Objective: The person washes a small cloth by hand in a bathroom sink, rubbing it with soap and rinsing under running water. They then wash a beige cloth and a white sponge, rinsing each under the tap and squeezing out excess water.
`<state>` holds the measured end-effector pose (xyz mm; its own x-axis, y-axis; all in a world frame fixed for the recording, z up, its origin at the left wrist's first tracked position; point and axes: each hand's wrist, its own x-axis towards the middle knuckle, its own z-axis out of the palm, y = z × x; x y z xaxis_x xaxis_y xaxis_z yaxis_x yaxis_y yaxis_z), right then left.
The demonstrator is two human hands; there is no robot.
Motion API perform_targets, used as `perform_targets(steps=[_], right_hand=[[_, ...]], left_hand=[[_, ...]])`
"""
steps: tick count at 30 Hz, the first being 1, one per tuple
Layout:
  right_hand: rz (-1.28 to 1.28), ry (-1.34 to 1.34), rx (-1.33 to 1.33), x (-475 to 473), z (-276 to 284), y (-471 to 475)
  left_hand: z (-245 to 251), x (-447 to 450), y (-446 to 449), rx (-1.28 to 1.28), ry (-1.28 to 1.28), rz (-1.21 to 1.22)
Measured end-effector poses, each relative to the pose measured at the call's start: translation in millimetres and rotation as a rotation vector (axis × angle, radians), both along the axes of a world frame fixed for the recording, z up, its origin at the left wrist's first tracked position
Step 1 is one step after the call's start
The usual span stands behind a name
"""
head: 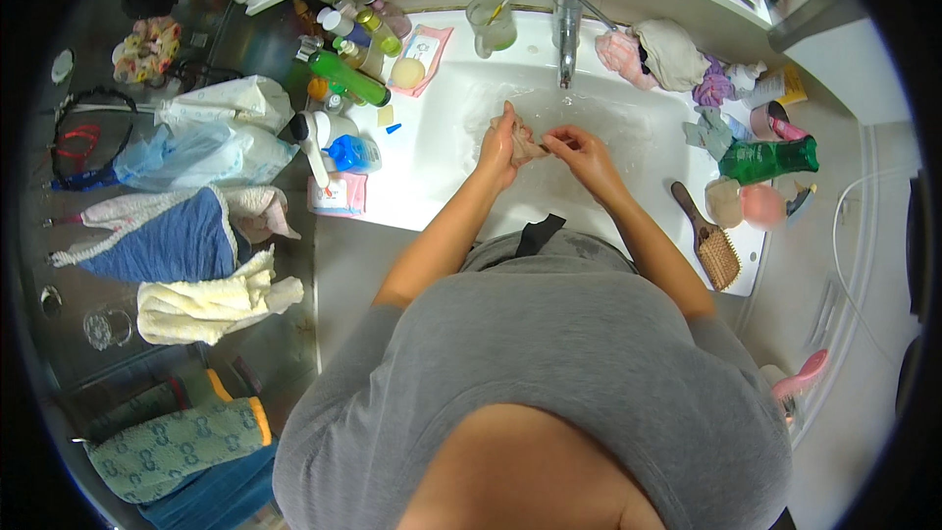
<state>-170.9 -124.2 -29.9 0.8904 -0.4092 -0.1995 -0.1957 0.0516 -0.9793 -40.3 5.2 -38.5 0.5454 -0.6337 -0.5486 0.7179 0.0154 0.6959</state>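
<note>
Over the white washbasin (441, 125), my left hand (503, 147) grips a bunched, wet beige cloth (524, 143). My right hand (578, 151) pinches a corner of the same cloth between thumb and fingers, so the cloth spans the gap between both hands. Water lies in the basin below, with ripples and splashes around my hands. Just beyond them stands the chrome faucet (567, 37), its spout pointing down into the basin. What kind of garment or rag the cloth is, I cannot tell.
A glass mug (491, 26) holding a toothbrush stands behind the basin. Bottles, including a green one (346, 77), crowd the left rim. Crumpled cloths (666, 55), a green bottle (769, 160) and a wooden hairbrush (706, 239) lie along the right. Towels (206, 298) hang at far left.
</note>
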Motion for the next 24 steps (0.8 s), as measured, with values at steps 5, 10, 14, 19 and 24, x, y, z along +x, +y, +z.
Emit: perform_targets(steps=[5, 10, 14, 19, 24], right_hand=[[0.021, -0.022, -0.235, 21.0, 0.7, 0.7], [-0.093, -0.101, 0.353, 20.7, 4.4, -4.4], [-0.031, -0.125, 0.725, 9.1, 35.5, -11.3], [-0.002, -0.189, 0.889, -1.3, 49.2, -18.4], [-0.129, -0.097, 0.881, -7.5, 37.6, -19.5]], left_hand=[[7.3, -8.1, 4.2, -0.216, 0.057, -0.125], [11.7, -7.5, 19.0, -0.198, 0.128, -0.13], [7.7, -10.9, 33.8, -0.092, 0.041, -0.294], [17.5, -18.3, 33.4, -0.343, 0.485, -0.234], [-4.5, -7.9, 41.2, -0.235, 0.177, -0.038]])
